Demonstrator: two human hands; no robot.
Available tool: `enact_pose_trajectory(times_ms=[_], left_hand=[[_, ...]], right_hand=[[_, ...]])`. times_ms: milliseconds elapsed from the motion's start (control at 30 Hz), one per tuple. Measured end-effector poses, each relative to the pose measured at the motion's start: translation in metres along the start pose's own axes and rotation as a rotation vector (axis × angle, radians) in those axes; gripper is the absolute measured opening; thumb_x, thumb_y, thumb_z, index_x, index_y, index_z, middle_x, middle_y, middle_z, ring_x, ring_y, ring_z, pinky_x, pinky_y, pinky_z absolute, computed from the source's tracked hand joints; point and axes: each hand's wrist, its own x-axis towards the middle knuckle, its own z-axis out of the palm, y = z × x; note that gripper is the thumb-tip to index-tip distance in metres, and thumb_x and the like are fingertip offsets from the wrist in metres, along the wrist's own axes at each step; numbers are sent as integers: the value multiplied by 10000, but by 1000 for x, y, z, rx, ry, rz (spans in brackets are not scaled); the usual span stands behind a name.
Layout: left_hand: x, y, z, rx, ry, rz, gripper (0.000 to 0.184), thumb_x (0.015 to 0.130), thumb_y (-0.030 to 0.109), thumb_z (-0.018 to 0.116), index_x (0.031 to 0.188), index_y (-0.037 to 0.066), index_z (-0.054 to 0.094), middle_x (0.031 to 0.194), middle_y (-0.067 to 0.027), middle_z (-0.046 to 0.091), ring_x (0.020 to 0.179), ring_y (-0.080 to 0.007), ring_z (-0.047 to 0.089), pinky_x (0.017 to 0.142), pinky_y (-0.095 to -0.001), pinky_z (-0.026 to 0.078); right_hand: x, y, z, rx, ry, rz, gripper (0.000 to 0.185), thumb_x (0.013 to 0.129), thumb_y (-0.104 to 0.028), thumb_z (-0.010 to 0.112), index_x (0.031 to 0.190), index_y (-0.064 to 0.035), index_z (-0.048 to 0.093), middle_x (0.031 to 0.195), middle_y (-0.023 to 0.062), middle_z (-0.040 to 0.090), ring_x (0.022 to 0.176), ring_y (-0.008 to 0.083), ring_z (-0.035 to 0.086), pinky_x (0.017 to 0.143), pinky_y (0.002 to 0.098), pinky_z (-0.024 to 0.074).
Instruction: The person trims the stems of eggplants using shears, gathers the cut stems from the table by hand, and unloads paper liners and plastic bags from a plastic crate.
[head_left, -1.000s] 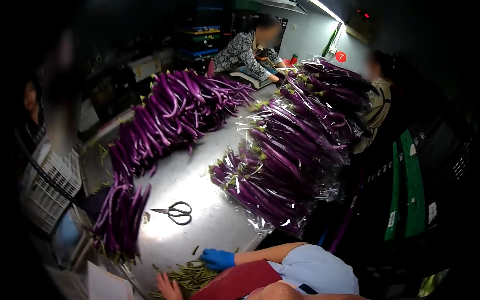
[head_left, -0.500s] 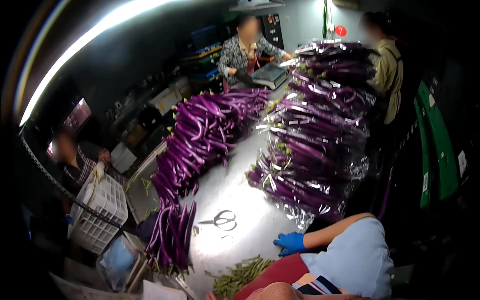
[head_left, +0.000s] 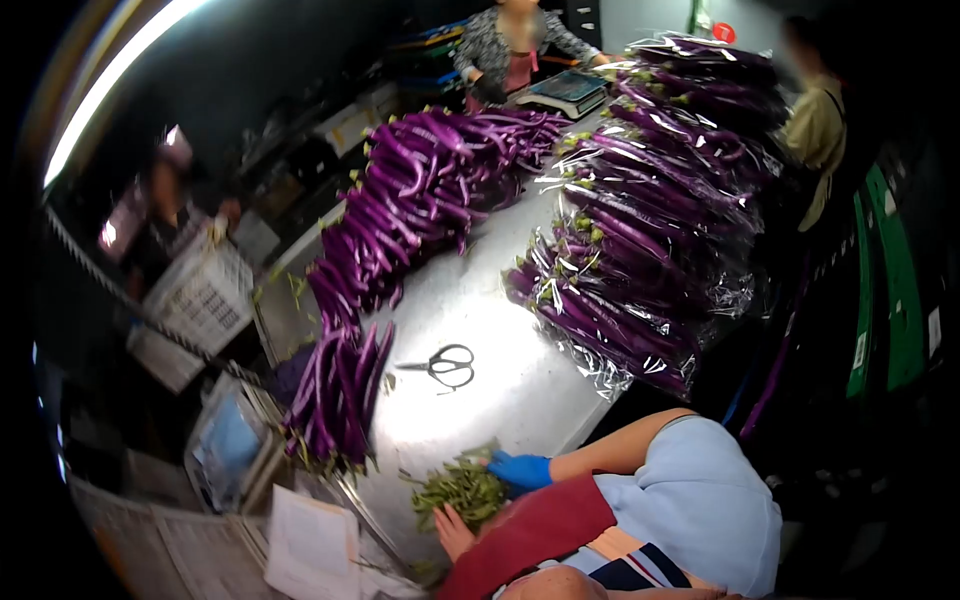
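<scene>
My left hand [head_left: 453, 532], bare, has its fingers spread against the lower edge of a heap of green stem pieces [head_left: 455, 493]. On the heap's right side, my right hand [head_left: 520, 470] in a blue glove touches the pieces with fingers extended. Scissors [head_left: 440, 367] with dark handles lie on the metal table [head_left: 480, 400] beyond the heap. Long purple eggplants [head_left: 340, 395] lie loose to the left, their row running towards the back. Eggplants in clear plastic bags [head_left: 620, 320] are stacked along the right side.
A person [head_left: 515, 45] stands at the far end by a scale [head_left: 565, 92]. Another person [head_left: 820, 125] is behind the bags. At the left, a third person [head_left: 170, 215] is beside a white crate [head_left: 205, 300]. Papers [head_left: 312, 545] lie near the front left. Green crates [head_left: 900, 290] stand at right.
My right hand has moved left from the table to the heap, and my left hand shows again at its edge. The heap looks more gathered. The view has shifted.
</scene>
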Motion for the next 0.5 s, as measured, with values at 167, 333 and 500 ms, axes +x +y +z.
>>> enact_pose_trajectory(times_ms=[167,333,500], left_hand=[[28,20,-29,-144,163,214,755,742,143,639,1350,-23,223,1376,-274,220,1185,-452,315,977,-458,300],[52,-1,-39,-151,241,145,764,745,201,667,1355,26,242,1369,-216,275,1207,-386,324,977,-431,310],[32,-8,-52,-56,263,-30,752,799,364,593,1385,83,215,1400,-212,221,1279,-384,222,1020,-477,211]], right_hand=[[27,-14,18,85,319,-126,804,725,-62,624,1365,-37,139,1265,352,272,1047,469,425,898,421,400],[43,-37,-3,115,220,-65,789,732,-197,658,1347,-9,200,1315,356,202,1107,473,416,921,412,400],[45,-26,-63,-163,395,-139,336,804,-216,548,1104,-67,526,1102,151,546,889,350,546,735,419,464]])
